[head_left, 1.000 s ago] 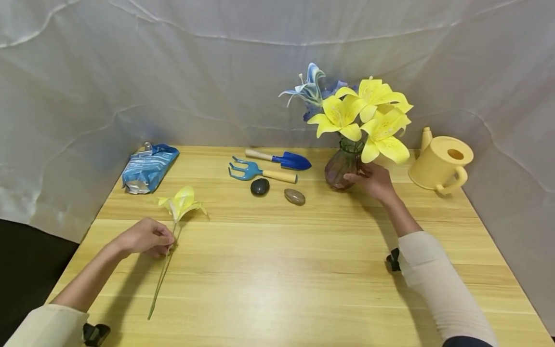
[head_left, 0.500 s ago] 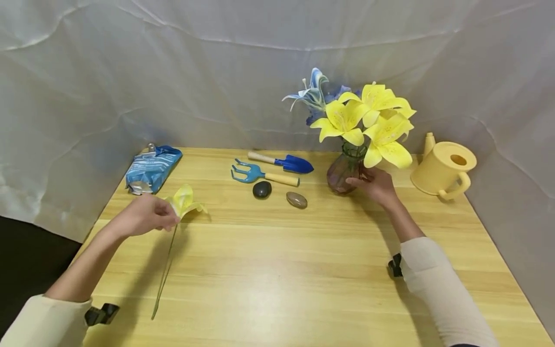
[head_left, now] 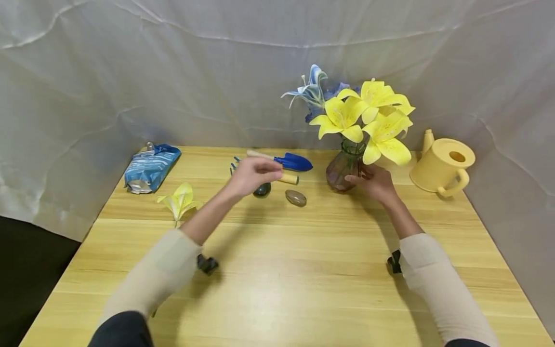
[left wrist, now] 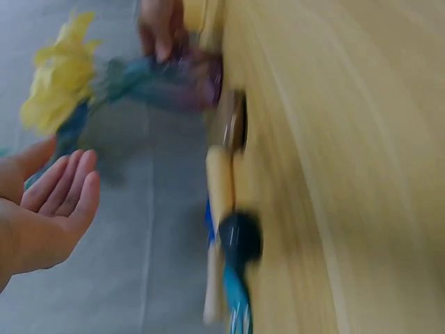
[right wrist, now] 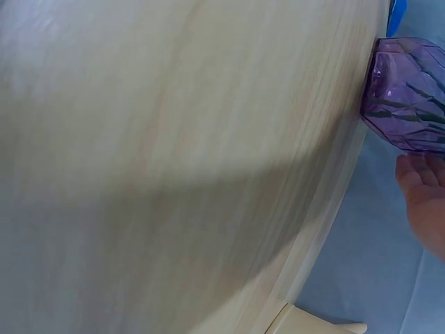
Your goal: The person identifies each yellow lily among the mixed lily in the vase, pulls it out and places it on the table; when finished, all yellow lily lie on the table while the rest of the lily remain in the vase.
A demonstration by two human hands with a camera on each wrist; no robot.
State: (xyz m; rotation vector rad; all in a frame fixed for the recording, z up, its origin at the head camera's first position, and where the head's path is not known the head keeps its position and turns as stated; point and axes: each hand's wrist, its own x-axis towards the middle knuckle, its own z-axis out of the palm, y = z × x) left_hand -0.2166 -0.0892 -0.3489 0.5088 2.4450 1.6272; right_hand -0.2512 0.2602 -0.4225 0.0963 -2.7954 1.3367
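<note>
My left hand (head_left: 253, 177) hovers over the middle of the table with nothing in it, overlapping the hand fork and the black stone (head_left: 262, 191) in the head view. Its fingers look loosely bent in the left wrist view. My right hand (head_left: 376, 183) holds the lower side of a purple glass vase (head_left: 340, 171), thumb in front; fingers lie against the glass in the right wrist view. Yellow lilies (head_left: 387, 135) and a blue-white lily (head_left: 311, 90) stand in the vase. A single yellow lily (head_left: 178, 200) lies at the left, its stem mostly hidden by my left arm.
A hand fork (head_left: 289, 179) and a blue trowel (head_left: 294, 162) lie at the back, near a brown stone (head_left: 296, 198). A yellow watering can (head_left: 441, 166) stands at the right, a blue clipped bag (head_left: 151, 168) at the back left. Grey cloth (head_left: 217, 86) hangs behind.
My left hand has left the single yellow lily, which stays on the table, and swung right and farther in over the tools. My right hand stays at the vase.
</note>
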